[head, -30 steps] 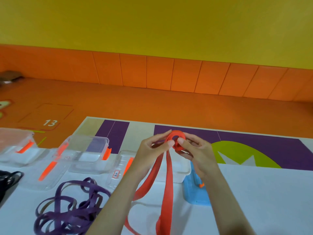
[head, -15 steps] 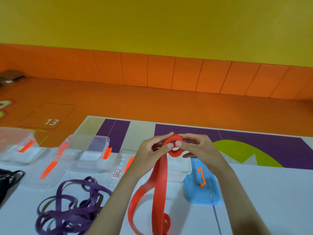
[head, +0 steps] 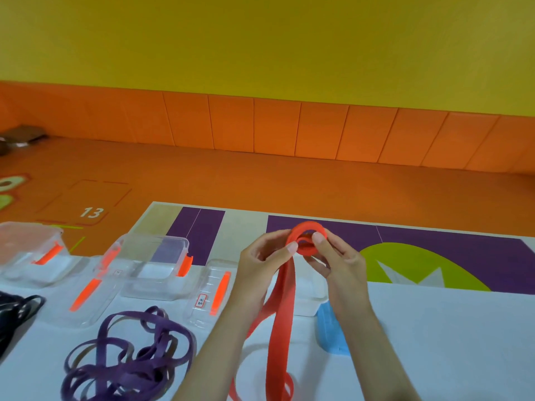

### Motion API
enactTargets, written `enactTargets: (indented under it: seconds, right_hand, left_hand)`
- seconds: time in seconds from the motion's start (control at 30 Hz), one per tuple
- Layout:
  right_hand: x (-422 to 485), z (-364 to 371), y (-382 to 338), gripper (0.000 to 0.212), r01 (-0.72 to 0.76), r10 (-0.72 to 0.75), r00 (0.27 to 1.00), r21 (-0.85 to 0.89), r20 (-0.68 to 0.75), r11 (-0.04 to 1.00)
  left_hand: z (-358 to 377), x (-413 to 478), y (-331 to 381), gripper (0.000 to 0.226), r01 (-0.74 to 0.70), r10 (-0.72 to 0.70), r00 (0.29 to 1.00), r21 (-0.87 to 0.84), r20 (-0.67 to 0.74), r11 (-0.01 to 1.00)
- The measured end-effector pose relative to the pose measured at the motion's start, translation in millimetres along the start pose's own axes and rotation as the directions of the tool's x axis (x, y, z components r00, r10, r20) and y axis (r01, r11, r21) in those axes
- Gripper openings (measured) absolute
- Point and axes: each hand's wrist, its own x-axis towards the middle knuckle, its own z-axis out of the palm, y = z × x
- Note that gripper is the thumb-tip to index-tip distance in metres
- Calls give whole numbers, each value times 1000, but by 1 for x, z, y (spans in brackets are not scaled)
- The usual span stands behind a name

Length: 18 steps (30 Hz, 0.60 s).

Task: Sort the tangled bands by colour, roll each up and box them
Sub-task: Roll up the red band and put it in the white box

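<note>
Our left hand [head: 260,257] and right hand [head: 340,257], pinching the flat red elastic band [head: 282,308], have wound another turn; long tail remains.

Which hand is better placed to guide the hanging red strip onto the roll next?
Probably the left hand: its thumb lies where the loose strip leaves the red roll, while the right hand pinches the roll.

black bands [head: 13,316] partly off left edge

Seemingly a playroom: orange floor [head: 260,180] marked with number 13 [head: 91,212], bright yellow wall [head: 260,39].
</note>
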Motion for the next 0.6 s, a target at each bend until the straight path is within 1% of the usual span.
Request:
enactTargets:
  seconds: [0.07, 0.13, 0.23, 0.3, 0.33, 0.37, 0.43, 0.47, 0.53, 0.6]
  right_hand:
    - [3, -4, 1, 36, -20, 24, 995, -35, 94, 999]
    - [12, -17, -5, 42, -48, 85, 968, -159, 236, 986]
    - [30, -36, -28, 45, -17, 196, 881, -385, 430, 923]
    - [38, -39, -46, 43, 12, 255, 824, -465, 507, 885]
    - [40, -37, -53, 37, 43, 247, 821, -488, 514, 872]
    - [41, -34, -55, 31, 76, 212, 841, -496, 498, 865]
    - [40, -29, -53, 29, 104, 113, 893, -444, 436, 890]
    - [38, -27, -50, 31, 101, 72, 915, -399, 396, 911]
    - [30, -21, -35, 32, 83, 9, 953, -288, 304, 954]
    - [18, -11, -15, 29, 46, -10, 979, -179, 202, 983]
  left_hand:
    - [-5, -2, -1, 28, -55, 55, 998, 41, -18, 998]
    - [-11, -4, 0, 28, -105, 107, 994, 102, -23, 989]
    - [-20, -2, 4, 31, -134, 132, 991, 205, 23, 970]
    - [-24, 4, 8, 32, -169, 151, 985, 276, 85, 946]
    - [-23, 5, 10, 33, -182, 155, 982, 304, 111, 935]
    - [-22, 7, 12, 33, -183, 152, 981, 314, 123, 931]
    - [-20, 7, 16, 32, -168, 137, 982, 275, 127, 947]
    - [-19, 7, 16, 33, -152, 123, 984, 240, 130, 959]
    - [-15, 3, 13, 39, -99, 84, 992, 164, 93, 982]
    - [-7, -4, 3, 48, -23, 23, 1000, 1, -12, 1000]
